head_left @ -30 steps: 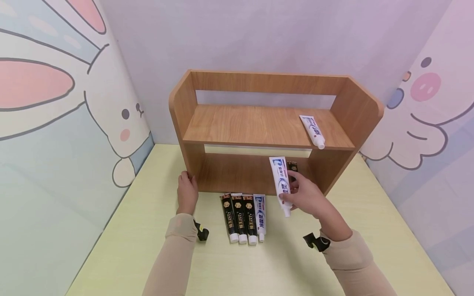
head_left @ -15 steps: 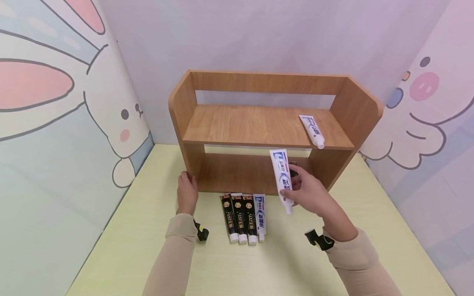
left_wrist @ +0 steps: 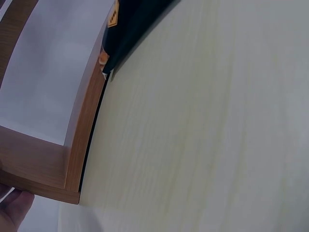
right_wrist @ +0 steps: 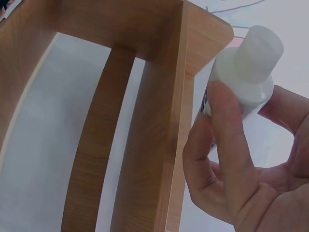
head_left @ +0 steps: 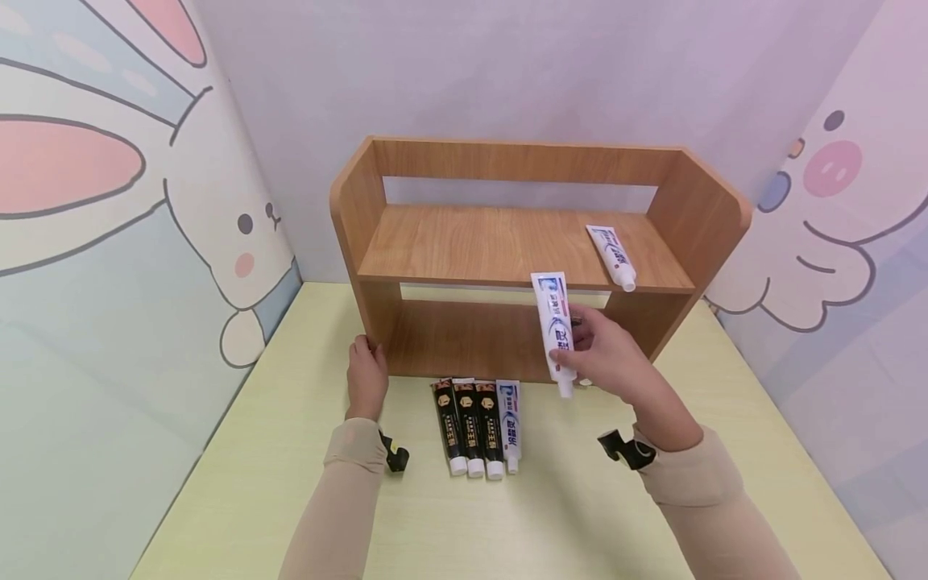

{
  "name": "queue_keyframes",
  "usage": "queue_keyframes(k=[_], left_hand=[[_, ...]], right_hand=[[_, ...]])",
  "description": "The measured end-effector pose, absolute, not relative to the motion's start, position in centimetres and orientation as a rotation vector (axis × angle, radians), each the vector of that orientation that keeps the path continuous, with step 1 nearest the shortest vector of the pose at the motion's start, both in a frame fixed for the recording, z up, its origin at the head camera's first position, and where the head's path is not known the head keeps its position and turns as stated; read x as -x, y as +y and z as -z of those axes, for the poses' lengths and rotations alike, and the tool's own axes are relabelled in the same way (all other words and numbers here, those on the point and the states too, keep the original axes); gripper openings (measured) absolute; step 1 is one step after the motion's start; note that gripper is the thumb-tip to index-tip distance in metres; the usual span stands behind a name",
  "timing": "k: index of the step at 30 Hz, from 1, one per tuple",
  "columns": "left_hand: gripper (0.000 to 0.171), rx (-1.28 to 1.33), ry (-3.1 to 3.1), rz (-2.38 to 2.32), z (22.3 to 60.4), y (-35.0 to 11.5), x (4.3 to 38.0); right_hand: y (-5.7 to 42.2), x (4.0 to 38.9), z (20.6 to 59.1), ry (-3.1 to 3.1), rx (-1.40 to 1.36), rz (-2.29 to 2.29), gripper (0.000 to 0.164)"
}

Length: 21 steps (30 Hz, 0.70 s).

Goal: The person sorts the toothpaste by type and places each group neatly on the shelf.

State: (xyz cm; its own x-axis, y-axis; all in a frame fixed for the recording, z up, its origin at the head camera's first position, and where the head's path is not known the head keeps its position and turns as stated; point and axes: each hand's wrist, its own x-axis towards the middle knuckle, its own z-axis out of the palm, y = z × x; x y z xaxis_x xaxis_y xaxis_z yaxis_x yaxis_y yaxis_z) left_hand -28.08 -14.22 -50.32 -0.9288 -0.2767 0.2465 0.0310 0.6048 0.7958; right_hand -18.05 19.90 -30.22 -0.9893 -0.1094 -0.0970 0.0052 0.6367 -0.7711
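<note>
My right hand (head_left: 607,354) pinches a white and blue toothpaste tube (head_left: 554,326) between thumb and fingers. The tube is raised in front of the wooden shelf unit (head_left: 464,282), its cap (right_wrist: 260,53) pointing down toward me and its flat end overlapping the upper board's front edge. With curled fingers, my left hand (head_left: 367,379) grips the front edge of the unit's left side panel (left_wrist: 38,188). Another white toothpaste tube (head_left: 612,258) lies on the upper board at the right. Behind my right hand, a black tube on the lower board is mostly hidden.
On the pale table (head_left: 239,483), in front of the unit, three black toothpaste tubes (head_left: 469,427) lie side by side with a white one (head_left: 511,427) at their right. Walls with cartoon animals stand left and right.
My right hand has raised the white toothpaste tube from before the lower board to the upper board's front edge. My left hand stays on the side panel.
</note>
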Motion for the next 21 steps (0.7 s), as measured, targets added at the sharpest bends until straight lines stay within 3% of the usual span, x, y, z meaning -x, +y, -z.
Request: queue_keyframes(k=[21], left_hand=[[0.031,-0.192,-2.492,1.213,50.4,-14.2,28.2]], right_hand=[[19.9,22.0,27.3,2.696,0.031,1.307,0.076]])
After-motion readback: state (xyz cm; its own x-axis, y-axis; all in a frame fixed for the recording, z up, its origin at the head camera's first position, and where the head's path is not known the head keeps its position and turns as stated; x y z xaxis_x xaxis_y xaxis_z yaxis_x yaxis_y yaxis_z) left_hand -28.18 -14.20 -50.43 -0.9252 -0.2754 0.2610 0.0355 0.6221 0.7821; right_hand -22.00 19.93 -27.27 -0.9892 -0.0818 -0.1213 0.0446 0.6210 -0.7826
